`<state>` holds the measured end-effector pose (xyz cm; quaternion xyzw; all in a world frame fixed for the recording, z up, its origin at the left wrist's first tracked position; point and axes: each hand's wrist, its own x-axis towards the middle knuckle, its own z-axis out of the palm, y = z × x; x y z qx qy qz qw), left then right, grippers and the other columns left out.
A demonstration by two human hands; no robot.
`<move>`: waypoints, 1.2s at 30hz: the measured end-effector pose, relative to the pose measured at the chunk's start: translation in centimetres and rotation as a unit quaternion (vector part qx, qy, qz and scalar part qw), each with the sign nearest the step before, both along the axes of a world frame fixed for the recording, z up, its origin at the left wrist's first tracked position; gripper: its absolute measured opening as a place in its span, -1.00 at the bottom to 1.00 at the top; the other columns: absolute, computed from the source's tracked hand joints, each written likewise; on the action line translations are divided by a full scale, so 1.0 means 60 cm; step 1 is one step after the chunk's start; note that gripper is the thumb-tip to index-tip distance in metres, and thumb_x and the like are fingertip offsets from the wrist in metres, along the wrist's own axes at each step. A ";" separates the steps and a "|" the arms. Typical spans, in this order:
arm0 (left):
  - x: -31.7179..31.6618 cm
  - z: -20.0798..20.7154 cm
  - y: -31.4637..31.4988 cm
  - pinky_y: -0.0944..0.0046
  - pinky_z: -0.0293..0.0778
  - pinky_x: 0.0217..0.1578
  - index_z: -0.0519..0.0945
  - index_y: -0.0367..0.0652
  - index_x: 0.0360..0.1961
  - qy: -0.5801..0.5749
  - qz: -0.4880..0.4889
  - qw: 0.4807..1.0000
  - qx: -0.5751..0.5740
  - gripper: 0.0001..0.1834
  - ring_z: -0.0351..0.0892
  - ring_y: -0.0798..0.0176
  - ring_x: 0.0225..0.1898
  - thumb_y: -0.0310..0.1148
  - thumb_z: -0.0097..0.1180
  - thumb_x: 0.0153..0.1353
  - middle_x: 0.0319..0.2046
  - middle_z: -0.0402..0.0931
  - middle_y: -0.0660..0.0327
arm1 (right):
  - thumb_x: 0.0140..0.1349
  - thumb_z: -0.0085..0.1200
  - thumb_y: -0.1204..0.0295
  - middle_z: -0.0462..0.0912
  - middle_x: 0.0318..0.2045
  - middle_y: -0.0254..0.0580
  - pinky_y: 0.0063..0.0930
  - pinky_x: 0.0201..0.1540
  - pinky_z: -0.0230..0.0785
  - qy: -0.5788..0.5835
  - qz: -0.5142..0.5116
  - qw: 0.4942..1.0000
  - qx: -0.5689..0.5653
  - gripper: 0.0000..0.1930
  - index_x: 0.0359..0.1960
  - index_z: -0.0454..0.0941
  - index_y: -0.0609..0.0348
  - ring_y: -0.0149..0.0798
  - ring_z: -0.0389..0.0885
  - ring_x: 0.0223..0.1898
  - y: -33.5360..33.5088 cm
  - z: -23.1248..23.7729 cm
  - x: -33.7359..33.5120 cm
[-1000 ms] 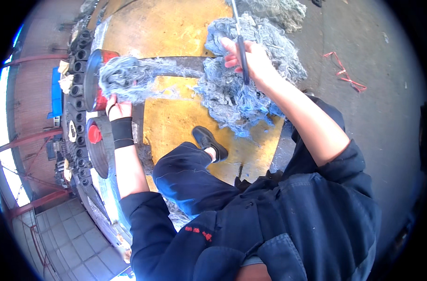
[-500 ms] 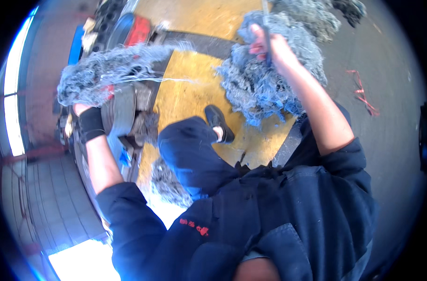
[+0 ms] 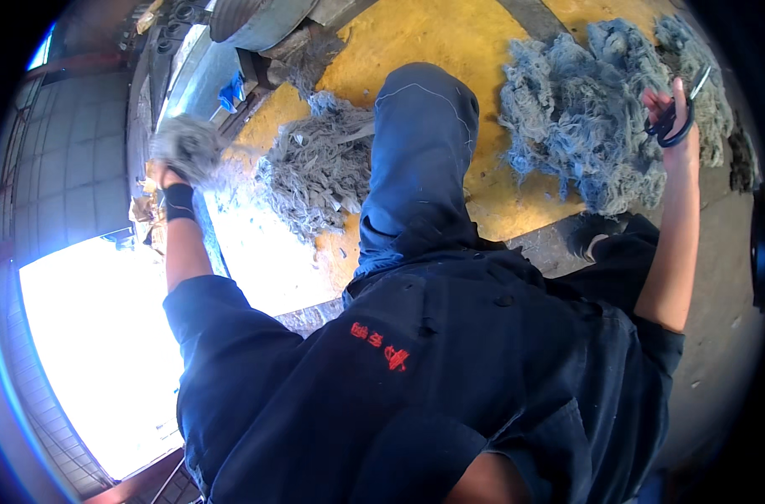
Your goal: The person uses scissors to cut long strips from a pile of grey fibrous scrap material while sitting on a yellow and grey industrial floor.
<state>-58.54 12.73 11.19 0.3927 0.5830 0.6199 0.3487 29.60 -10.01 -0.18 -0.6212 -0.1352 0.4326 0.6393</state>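
My left hand [image 3: 171,177] is closed round a blurred clump of grey fibre [image 3: 187,149], held out at the left. Just right of it, a heap of grey fibre waste [image 3: 315,160] lies on the yellow floor. In my right hand [image 3: 685,133] is a pair of scissors [image 3: 668,128] with black handles, the metal blades pointing up and away. The fingers go round the handles. Beneath and beside that hand spreads a larger heap of blue-grey tangled fibre [image 3: 576,113].
A large round metal part [image 3: 261,21] and dark machinery stand at the far left, near a blue scrap [image 3: 231,92]. Yellow floor [image 3: 424,34] runs between the heaps. My bent knee [image 3: 424,126] rises in the middle. Grey floor [image 3: 723,277] lies at right.
The view has turned leftward. My left hand has swung nearer with its fibre, which trailed out long before and now looks bunched. My right hand, with the scissors, has moved outward to the right.
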 end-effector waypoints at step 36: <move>1.146 -0.784 -0.122 -0.05 0.26 0.09 0.27 0.26 0.14 0.633 -0.505 0.561 -0.172 -0.03 -0.28 -0.23 0.33 -0.36 0.49 -0.41 0.32 -0.34 -0.07 | 0.21 -0.17 -0.14 0.61 -0.37 0.01 -0.62 -0.37 0.43 0.112 -0.139 0.981 -0.074 -0.41 -0.30 0.44 0.27 -0.33 0.60 -0.40 -0.067 0.046 0.042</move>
